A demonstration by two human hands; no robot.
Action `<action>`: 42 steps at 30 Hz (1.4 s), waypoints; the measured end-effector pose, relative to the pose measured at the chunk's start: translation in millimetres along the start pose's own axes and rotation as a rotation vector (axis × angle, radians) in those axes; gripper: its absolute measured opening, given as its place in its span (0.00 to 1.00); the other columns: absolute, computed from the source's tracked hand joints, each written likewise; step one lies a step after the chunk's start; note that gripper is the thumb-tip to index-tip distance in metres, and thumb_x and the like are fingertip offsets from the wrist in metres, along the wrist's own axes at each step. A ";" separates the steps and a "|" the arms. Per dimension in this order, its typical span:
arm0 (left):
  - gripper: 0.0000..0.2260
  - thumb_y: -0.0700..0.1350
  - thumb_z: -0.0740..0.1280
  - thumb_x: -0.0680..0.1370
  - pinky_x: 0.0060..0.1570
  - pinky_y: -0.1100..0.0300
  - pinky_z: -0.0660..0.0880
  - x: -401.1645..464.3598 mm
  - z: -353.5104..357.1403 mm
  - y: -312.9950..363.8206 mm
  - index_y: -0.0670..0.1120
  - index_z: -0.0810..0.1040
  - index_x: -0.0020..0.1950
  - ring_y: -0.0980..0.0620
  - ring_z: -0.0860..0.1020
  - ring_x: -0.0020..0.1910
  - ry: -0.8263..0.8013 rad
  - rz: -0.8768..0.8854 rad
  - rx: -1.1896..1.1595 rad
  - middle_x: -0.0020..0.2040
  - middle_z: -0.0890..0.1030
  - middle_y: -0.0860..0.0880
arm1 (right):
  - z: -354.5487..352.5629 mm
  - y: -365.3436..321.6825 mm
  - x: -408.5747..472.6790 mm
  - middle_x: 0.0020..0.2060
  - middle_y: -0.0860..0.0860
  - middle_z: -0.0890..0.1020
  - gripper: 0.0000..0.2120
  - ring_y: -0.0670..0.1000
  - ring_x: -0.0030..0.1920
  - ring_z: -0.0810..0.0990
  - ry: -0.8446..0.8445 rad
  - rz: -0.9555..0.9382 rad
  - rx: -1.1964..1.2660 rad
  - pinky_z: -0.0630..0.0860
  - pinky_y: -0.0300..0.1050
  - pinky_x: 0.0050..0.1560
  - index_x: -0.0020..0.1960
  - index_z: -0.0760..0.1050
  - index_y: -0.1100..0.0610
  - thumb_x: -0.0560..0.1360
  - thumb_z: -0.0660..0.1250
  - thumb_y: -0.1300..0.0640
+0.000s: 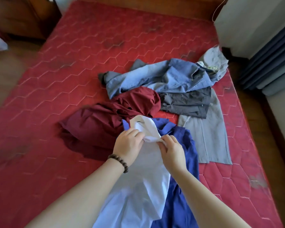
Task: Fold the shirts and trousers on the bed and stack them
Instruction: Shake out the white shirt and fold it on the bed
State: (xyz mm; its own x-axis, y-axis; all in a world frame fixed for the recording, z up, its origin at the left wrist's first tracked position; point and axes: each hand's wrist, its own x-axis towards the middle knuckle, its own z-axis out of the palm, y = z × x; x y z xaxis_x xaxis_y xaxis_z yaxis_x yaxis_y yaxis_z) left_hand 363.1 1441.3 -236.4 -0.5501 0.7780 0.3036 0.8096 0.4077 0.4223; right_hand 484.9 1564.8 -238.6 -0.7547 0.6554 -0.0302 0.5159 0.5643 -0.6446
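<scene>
Now both hands' fingers (139,134) pinch the white shirt (148,162) (bunched between them), over the bed (56,79).

Red quilted mattress (76,66) is carrying a loose heap: maroon garment (105,122), blue jeans (163,78), dark grey garment (186,102), grey trousers (209,137), blue shirt (183,186).

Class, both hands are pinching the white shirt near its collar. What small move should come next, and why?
Probably lift and spread the white shirt flat: the left hand and right hand pinch it bunched, and it lies crumpled over the blue garment, unfolded.
</scene>
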 end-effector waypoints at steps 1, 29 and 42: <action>0.05 0.36 0.73 0.66 0.33 0.53 0.76 -0.3 -26.8 10.2 0.43 0.79 0.36 0.43 0.78 0.36 0.034 0.019 -0.015 0.34 0.78 0.47 | -16.7 -19.5 -10.4 0.40 0.48 0.74 0.06 0.52 0.38 0.74 0.020 -0.017 0.019 0.73 0.52 0.38 0.46 0.75 0.57 0.79 0.63 0.56; 0.05 0.43 0.73 0.72 0.41 0.54 0.78 63.6 -412.8 155.9 0.42 0.81 0.41 0.47 0.82 0.40 0.232 -0.458 -0.929 0.38 0.84 0.45 | -270.3 -311.0 -108.2 0.48 0.48 0.74 0.12 0.48 0.42 0.76 0.461 -0.597 0.168 0.75 0.44 0.40 0.49 0.76 0.57 0.74 0.70 0.48; 0.08 0.32 0.68 0.75 0.50 0.59 0.79 56.7 -498.3 151.8 0.44 0.82 0.47 0.53 0.83 0.45 -0.197 0.014 -0.998 0.44 0.85 0.48 | -324.8 -333.5 -68.0 0.61 0.50 0.80 0.37 0.53 0.65 0.76 -0.465 -0.367 0.619 0.65 0.61 0.69 0.70 0.69 0.49 0.64 0.77 0.42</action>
State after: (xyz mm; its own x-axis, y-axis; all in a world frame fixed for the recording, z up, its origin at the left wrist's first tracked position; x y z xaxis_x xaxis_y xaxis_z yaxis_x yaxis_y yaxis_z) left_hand 352.8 1309.0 270.5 -0.4256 0.8811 0.2062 0.2258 -0.1173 0.9671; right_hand 495.8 1495.1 226.5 -0.9900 0.1359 0.0391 -0.0060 0.2362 -0.9717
